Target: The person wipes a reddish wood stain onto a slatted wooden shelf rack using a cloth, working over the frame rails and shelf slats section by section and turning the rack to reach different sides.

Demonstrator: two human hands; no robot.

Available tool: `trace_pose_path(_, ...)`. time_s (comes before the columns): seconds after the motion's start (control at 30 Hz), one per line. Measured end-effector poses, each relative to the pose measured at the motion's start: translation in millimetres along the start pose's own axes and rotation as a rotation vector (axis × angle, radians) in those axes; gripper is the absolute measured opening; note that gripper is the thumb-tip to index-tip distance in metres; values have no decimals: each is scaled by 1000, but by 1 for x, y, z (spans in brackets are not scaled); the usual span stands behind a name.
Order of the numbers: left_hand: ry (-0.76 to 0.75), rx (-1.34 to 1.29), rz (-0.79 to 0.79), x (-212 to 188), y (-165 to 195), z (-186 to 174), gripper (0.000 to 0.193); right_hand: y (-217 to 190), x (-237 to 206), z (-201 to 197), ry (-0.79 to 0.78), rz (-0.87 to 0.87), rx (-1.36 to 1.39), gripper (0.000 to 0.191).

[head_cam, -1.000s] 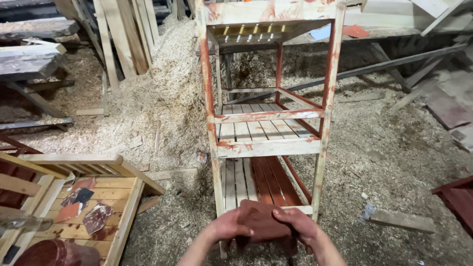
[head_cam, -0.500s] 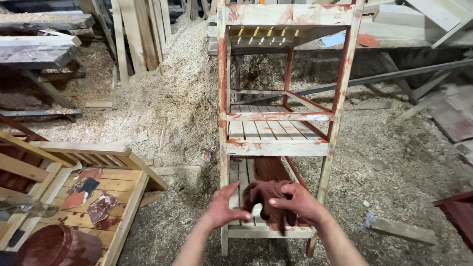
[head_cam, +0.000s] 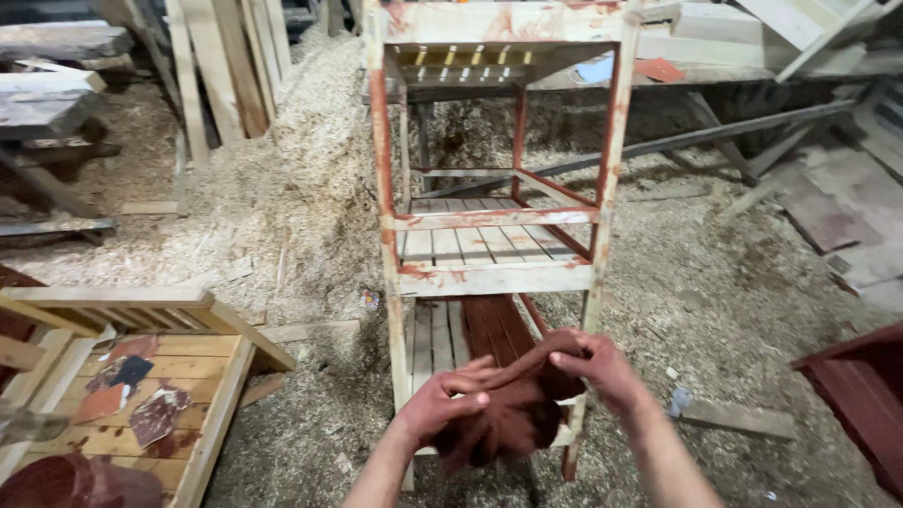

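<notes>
Item 1. Sawdust floor (head_cam: 282, 207): it spreads all round the shelf frame, heaped highest to the frame's left and behind it.

Item 2. Shelf frame (head_cam: 489, 221): this is your landmark. It is an upright wooden rack with slatted shelves, pale wood streaked with red stain, directly ahead of you. Its bottom shelf is part red, part bare.

Item 3. Slatted pallet piece (head_cam: 141, 376): it lies low to the left of the frame, with dark and red scraps on its boards.

Item 4. Red panel (head_cam: 861, 395): it sits low to the right of the frame, cut off by the picture's edge.

Item 5. Loose planks (head_cam: 212, 75): they lean far left of the frame, at the back.

Item 6. Red cloth (head_cam: 513, 409): it is bunched in front of the frame's bottom shelf, just at its front rail, held between both your hands. Its long axis runs roughly left to right, rising toward the right.

Item 7. Your right hand (head_cam: 602, 372): its fingers are pinched on the cloth's upper right end, nearest the frame's front right leg.

Item 8. Your left hand (head_cam: 447, 404): its fingers are curled around the cloth's lower left part, slightly nearer you. Both hands are equally on the cloth; the bare slats lie just beyond it, up and left.
</notes>
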State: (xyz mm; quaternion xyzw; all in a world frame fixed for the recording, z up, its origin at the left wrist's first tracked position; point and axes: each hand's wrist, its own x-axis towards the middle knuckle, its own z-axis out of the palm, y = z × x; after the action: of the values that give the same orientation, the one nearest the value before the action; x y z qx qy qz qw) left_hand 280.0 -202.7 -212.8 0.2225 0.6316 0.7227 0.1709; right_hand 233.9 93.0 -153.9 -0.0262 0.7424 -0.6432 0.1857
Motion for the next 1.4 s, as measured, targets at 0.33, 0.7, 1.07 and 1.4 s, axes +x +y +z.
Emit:
trace_pose_path(0.33,65,-1434,-215,6,-65,70,92,73,20,24,276,-79,629,31)
trace_pose_path(0.7,-113,-1295,-306,69,-78,89,78,103,71,-14,557,167,257,42)
trace_pose_path(1.07,519,-958,-384,254,-113,103,41,150,137,-152,614,25,-362,25)
trace_pose_path(1.4,614,-408,-224,398,-134,148,46,158,196,-224,546,34,-678,42)
